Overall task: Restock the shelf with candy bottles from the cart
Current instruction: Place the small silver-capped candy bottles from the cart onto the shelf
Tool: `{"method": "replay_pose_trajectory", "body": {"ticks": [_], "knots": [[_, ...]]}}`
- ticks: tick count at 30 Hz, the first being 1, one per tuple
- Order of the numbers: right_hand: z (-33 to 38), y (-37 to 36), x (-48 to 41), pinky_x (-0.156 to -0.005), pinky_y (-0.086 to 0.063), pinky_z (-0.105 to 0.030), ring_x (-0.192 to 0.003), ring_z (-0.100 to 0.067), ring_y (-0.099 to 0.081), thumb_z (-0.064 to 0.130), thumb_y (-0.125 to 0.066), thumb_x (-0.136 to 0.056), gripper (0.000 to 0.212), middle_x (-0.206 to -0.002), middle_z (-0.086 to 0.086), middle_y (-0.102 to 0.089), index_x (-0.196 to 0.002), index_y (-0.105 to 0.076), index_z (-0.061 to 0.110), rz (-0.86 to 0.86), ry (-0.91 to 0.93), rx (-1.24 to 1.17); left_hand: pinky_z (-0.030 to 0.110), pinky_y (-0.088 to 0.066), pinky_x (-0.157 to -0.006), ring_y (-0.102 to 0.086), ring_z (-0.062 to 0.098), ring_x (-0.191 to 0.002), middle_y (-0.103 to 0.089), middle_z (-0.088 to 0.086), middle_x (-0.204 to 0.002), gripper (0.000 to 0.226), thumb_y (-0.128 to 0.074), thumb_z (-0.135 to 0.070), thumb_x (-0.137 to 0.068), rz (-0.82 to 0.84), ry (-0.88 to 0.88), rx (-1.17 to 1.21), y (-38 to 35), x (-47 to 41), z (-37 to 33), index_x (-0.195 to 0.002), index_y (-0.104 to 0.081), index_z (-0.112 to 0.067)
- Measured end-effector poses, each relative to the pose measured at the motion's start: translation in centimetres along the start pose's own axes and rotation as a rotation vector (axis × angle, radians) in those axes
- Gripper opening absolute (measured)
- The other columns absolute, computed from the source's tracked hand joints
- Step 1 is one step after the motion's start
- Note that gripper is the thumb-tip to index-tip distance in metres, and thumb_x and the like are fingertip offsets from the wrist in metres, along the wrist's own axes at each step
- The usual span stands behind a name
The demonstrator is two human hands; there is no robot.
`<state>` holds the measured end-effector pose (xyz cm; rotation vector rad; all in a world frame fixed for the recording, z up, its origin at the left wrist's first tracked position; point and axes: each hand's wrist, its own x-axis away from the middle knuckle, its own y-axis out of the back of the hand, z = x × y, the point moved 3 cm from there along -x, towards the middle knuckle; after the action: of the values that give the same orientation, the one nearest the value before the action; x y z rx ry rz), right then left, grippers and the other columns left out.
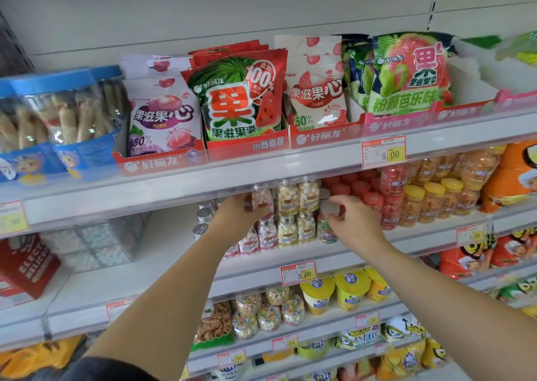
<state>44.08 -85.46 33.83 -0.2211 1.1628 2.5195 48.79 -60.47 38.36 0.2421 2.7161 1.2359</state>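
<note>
Left hand [239, 210] clamped on pink bottle [261, 200], right hand [353, 220] fingers [344, 203] pinching white-capped bottle [327, 226], both above the 3.00 tag [298, 273]: seat upright, don't topple neighbour bottles [287, 229].

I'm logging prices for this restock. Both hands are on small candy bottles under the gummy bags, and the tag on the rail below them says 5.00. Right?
Not quite: the head view shows the lower tag below the candy bottles reads 3.00; the 5.00 tag is on the rail above them. The left hand and right hand do each grip a bottle.
</note>
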Motion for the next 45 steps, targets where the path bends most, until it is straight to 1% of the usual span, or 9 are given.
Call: {"method": "replay_pose_trajectory", "body": {"ticks": [3, 14, 18, 23, 27, 30, 34, 39, 45], "knots": [[-0.3, -0.1, -0.2, -0.08, -0.049, -0.032, -0.099, -0.023, -0.062, 0.025, -0.066, -0.089, 0.042, -0.125, -0.003, -0.062, -0.13, -0.061, 0.019, 0.007, 0.002, 0.012, 0.045, -0.057, -0.085, -0.07, 0.027, -0.094, -0.072, 0.01, -0.108, 0.031, -0.064, -0.039, -0.091, 0.006, 0.002, -0.006, -0.2, -0.1, -0.3, -0.113, -0.062, -0.017], [-0.2, -0.2, -0.2, -0.076, -0.04, -0.026, -0.107, -0.022, -0.059, 0.024, -0.065, -0.089, 0.038, -0.123, -0.003, -0.061, -0.126, -0.064, 0.019, 0.012, 0.022, 0.007, 0.04, -0.055, -0.083, -0.069, 0.027, -0.094, -0.072, 0.008, -0.105, 0.03, -0.066, -0.039, -0.091, -0.013, -0.018, -0.004, -0.2, 0.2, -0.2, -0.112, -0.062, -0.018], [-0.2, -0.2, -0.2, -0.074, -0.039, -0.026, -0.101, -0.02, -0.061, 0.023, -0.065, -0.089, 0.037, -0.122, -0.003, -0.061, -0.126, -0.064, 0.02, 0.011, 0.017, -0.008, 0.032, -0.052, -0.08, -0.065, 0.018, -0.096, -0.065, -0.006, -0.109, 0.045, -0.068, -0.038, -0.089, -0.032, -0.009, 0.003, -0.3, 0.2, 0.2, -0.13, -0.054, -0.023], [0.0, -0.1, 0.0, -0.073, -0.044, -0.029, -0.092, -0.019, -0.062, 0.023, -0.066, -0.089, 0.037, -0.123, -0.002, -0.061, -0.126, -0.064, 0.019, 0.0, 0.033, -0.012, 0.03, -0.053, -0.081, -0.064, 0.015, -0.099, -0.065, -0.009, -0.117, 0.055, -0.069, -0.042, -0.088, -0.077, -0.033, -0.03, -0.1, 0.4, 0.8, -0.136, -0.05, -0.024], [0.8, 0.5, 1.6, -0.07, -0.042, -0.025, -0.074, -0.008, -0.055, 0.015, -0.067, -0.089, 0.032, -0.117, 0.0, -0.058, -0.12, -0.065, 0.018, -0.112, 0.069, -0.065, 0.03, -0.054, -0.084, -0.063, 0.015, -0.112, -0.063, -0.006, -0.127, 0.048, -0.067, -0.033, -0.09, -0.165, -0.036, 0.002, 0.1, 1.4, 1.2, -0.135, -0.053, -0.022], [1.9, 0.5, 4.0, -0.073, -0.049, -0.028, -0.078, -0.002, -0.056, 0.008, -0.065, -0.089, 0.027, -0.106, 0.007, -0.061, -0.111, -0.067, 0.022, -0.156, 0.103, -0.153, 0.024, -0.045, -0.086, -0.062, 0.01, -0.104, -0.059, -0.006, -0.132, 0.044, -0.063, -0.023, -0.094, -0.274, -0.112, 0.013, 0.3, 4.0, 1.0, -0.137, -0.052, -0.023], [3.2, -1.7, 7.5, -0.068, -0.053, -0.032, -0.074, -0.006, -0.061, 0.011, -0.064, -0.091, 0.017, -0.087, 0.017, -0.067, -0.099, -0.07, 0.026, -0.024, 0.081, -0.213, 0.02, -0.04, -0.087, -0.057, 0.005, -0.099, -0.055, -0.013, -0.128, 0.038, -0.059, -0.016, -0.096, -0.299, -0.167, 0.039, -0.4, 8.8, 1.5, -0.133, -0.057, -0.026], [4.1, -6.7, 12.1, -0.06, -0.043, -0.02, -0.064, 0.0, -0.058, 0.014, -0.066, -0.091, 0.012, -0.081, 0.016, -0.066, -0.093, -0.07, 0.026, 0.196, 0.08, -0.202, 0.009, -0.048, -0.077, -0.061, -0.003, -0.096, -0.064, -0.015, -0.113, 0.028, -0.06, -0.016, -0.095, -0.177, -0.102, 0.086, -2.7, 14.1, 6.6, -0.121, -0.065, -0.027], [0.4, -16.6, 19.9, -0.065, -0.042, -0.022, -0.071, -0.006, -0.06, 0.019, -0.068, -0.09, 0.015, -0.083, 0.011, -0.068, -0.087, -0.065, 0.034, 0.62, -0.104, -0.106, 0.024, -0.056, -0.079, -0.065, 0.003, -0.091, -0.067, -0.015, -0.108, 0.026, -0.058, -0.019, -0.096, 0.032, 0.221, 0.139, -7.2, 22.4, 19.4, -0.12, -0.065, -0.029]]}}
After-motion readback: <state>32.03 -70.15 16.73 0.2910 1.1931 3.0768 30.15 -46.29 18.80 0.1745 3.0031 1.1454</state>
